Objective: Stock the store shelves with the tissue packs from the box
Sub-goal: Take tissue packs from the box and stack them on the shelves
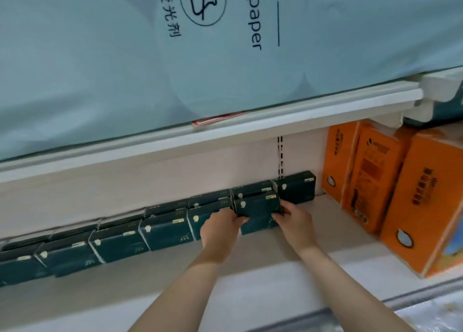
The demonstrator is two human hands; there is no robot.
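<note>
1. The tissue pack (258, 205) is a small dark green block with a glossy wrapper and a pale label. It sits at the right end of the front row, above another pack.
2. The left hand (220, 227) grips its left edge with curled fingers; the right hand (297, 222) pinches its right edge.
3. The row of matching packs (120, 241) lines the back of the pale, smooth shelf (250, 281), two deep.
4. Boxy orange packs (423, 206) in shiny film stand just right of the row.
5. Overhead, a soft pale blue bale (100, 56) printed "paper" overhangs the upper shelf edge (325, 101), crowding the opening.
</note>
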